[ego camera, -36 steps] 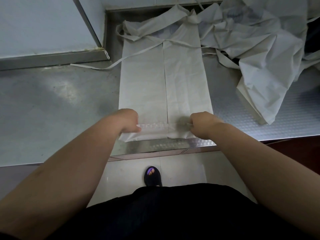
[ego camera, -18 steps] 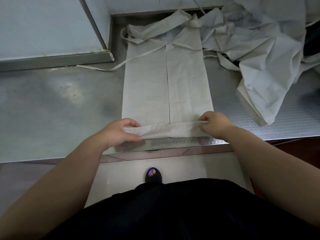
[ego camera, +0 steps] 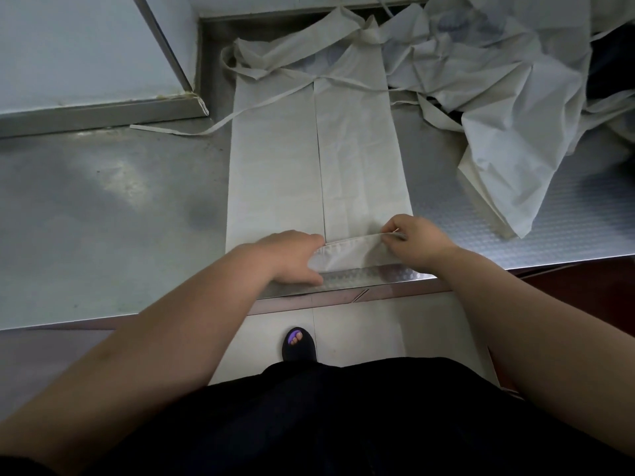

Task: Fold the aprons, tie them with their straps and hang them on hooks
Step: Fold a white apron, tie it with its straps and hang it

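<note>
A pale cream apron (ego camera: 343,159) lies flat as a long, narrow strip running away from the hands, its two side flaps meeting at a seam down the middle. Its near end is turned up into a short fold (ego camera: 354,252) lying between the left hand (ego camera: 292,257) and right hand (ego camera: 417,240). Its thin straps (ego camera: 240,111) trail loose far beyond the left hand. More crumpled aprons (ego camera: 498,97) are heaped beyond the right hand.

Left hand (ego camera: 292,254) and right hand (ego camera: 417,237), both pinching
</note>
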Demonstrator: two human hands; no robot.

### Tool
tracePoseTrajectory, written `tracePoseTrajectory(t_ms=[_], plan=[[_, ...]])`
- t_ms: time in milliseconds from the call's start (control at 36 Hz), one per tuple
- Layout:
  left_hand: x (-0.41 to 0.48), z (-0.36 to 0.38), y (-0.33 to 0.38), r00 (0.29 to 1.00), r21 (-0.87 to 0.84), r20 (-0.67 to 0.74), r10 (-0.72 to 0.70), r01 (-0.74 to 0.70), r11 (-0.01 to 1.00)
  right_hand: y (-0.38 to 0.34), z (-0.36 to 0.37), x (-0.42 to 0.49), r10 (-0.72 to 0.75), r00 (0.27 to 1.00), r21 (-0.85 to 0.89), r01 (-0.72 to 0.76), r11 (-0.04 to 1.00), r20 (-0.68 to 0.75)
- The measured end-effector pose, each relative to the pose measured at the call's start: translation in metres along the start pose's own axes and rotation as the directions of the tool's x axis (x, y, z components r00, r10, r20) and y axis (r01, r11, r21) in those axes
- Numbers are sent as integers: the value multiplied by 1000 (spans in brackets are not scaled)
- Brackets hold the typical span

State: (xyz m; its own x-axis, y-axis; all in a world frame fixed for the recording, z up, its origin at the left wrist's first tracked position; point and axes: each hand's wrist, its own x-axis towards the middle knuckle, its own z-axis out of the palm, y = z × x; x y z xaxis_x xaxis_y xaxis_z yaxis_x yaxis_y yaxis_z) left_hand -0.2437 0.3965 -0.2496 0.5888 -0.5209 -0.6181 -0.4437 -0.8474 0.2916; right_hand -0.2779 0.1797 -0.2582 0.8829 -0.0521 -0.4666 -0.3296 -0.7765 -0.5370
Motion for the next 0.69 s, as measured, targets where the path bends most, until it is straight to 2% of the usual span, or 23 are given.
tracePoseTrajectory(t_ms=[83, 194, 361, 528, 694], plan=[[4, 2, -2, 999, -2, 28, 24, -24, 1000, -1, -1, 0, -1, 1000, 1, 1, 1000, -7], [6, -1, -3, 999, -145, 49, 21, -14, 989, -2, 0, 0, 11, 1000, 5, -11, 1000, -4], [3, -15, -19, 993, -303, 57, -105, 117, 946, -3, 1, 3, 19, 1000, -55, -18, 998, 6], [2, -19, -36, 984, -104, 98, -146, 156, 982, -4, 5, 7, 49, 999, -120, -49, 992, -3], [8, -9, -43, 987, -71, 63, -146, 151, 986, -4, 9, 10, 97, 994, -136, -102, 985, -43]])
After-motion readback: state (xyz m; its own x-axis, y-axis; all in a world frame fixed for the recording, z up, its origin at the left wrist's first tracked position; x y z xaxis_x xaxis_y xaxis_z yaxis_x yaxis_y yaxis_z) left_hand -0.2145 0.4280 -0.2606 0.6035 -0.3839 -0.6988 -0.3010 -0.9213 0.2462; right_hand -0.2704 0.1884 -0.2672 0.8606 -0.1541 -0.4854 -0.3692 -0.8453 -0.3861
